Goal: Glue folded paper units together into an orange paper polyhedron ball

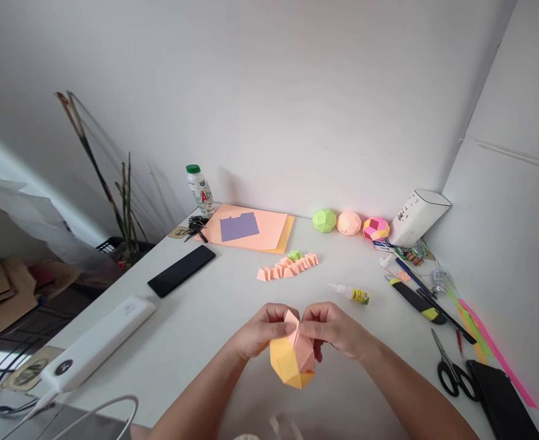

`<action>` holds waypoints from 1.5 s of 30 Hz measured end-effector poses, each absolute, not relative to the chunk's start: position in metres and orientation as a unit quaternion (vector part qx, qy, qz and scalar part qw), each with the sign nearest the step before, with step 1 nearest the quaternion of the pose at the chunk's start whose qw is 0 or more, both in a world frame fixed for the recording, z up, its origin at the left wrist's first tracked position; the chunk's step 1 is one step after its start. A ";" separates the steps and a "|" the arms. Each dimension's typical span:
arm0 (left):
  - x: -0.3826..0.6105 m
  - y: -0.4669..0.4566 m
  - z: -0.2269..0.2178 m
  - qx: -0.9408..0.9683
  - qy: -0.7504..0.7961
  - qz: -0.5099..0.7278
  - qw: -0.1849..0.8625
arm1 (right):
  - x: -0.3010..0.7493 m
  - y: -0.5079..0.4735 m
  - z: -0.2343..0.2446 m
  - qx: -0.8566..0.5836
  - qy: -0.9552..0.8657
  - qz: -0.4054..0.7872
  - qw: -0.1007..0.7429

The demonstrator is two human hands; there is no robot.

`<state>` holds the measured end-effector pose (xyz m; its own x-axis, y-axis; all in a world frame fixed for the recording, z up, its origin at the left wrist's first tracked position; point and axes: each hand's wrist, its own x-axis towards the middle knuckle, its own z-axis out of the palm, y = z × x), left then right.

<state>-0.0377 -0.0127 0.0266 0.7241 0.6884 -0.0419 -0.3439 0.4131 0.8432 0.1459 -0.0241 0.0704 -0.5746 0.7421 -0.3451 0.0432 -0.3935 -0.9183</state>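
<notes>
Between my two hands is a partly closed paper polyhedron [289,363], yellow on the left and peach on the right, with a pointed peach flap standing up at its top. My left hand [269,330] pinches the upper left edge between thumb and fingers. From the other side my right hand [331,330] pinches the peach part, its fingertips close to those of the left. A gap shows at the lower right of the shape. Beyond the hands lie folded peach paper pieces [288,269] in rows, and a small glue bottle [360,296] on its side.
Three finished paper balls, one green [324,220], stand by the wall. Peach sheets [269,229], a bottle [200,190] and a black phone [181,271] are at left, near a white power bank [98,342]. Scissors [453,370] and a cutter [416,299] lie at right.
</notes>
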 end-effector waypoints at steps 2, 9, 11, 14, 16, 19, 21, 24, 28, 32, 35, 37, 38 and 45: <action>-0.037 -0.013 0.027 0.437 0.190 0.331 0.814 | 0.147 -0.020 0.069 -0.372 -0.479 0.761 0.231; -0.038 -0.012 0.027 0.440 0.210 0.394 0.779 | 0.149 -0.017 0.066 -0.353 -0.460 0.778 0.241; -0.038 -0.011 0.026 0.447 0.226 0.391 0.772 | 0.150 -0.017 0.065 -0.358 -0.456 0.773 0.257; -0.038 -0.012 0.026 0.458 0.246 0.376 0.767 | 0.151 -0.017 0.064 -0.376 -0.467 0.756 0.265; -0.038 -0.013 0.028 0.463 0.254 0.364 0.767 | 0.151 -0.016 0.063 -0.386 -0.478 0.742 0.267; -0.037 -0.014 0.031 0.461 0.256 0.350 0.774 | 0.152 -0.016 0.063 -0.392 -0.496 0.728 0.267; -0.036 -0.015 0.033 0.458 0.259 0.348 0.776 | 0.152 -0.016 0.062 -0.393 -0.506 0.720 0.267; -0.036 -0.015 0.033 0.461 0.275 0.351 0.767 | 0.152 -0.017 0.061 -0.402 -0.517 0.705 0.272; -0.036 -0.015 0.032 0.473 0.294 0.344 0.756 | 0.152 -0.019 0.060 -0.410 -0.525 0.695 0.270; -0.036 -0.014 0.031 0.476 0.302 0.346 0.750 | 0.151 -0.019 0.062 -0.411 -0.528 0.693 0.268; -0.036 -0.014 0.031 0.481 0.306 0.344 0.746 | 0.150 -0.019 0.063 -0.413 -0.527 0.693 0.268; -0.036 -0.014 0.030 0.484 0.307 0.343 0.744 | 0.150 -0.019 0.063 -0.415 -0.526 0.692 0.267; -0.036 -0.014 0.030 0.485 0.308 0.343 0.743 | 0.150 -0.019 0.062 -0.417 -0.526 0.691 0.266; -0.036 -0.014 0.030 0.491 0.311 0.340 0.739 | 0.150 -0.019 0.061 -0.423 -0.524 0.689 0.267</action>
<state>-0.0358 -0.0140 0.0297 0.5749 0.8084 -0.1262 -0.1974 0.2867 0.9375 0.1502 -0.0193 0.0606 -0.4993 0.8113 -0.3041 0.0758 -0.3088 -0.9481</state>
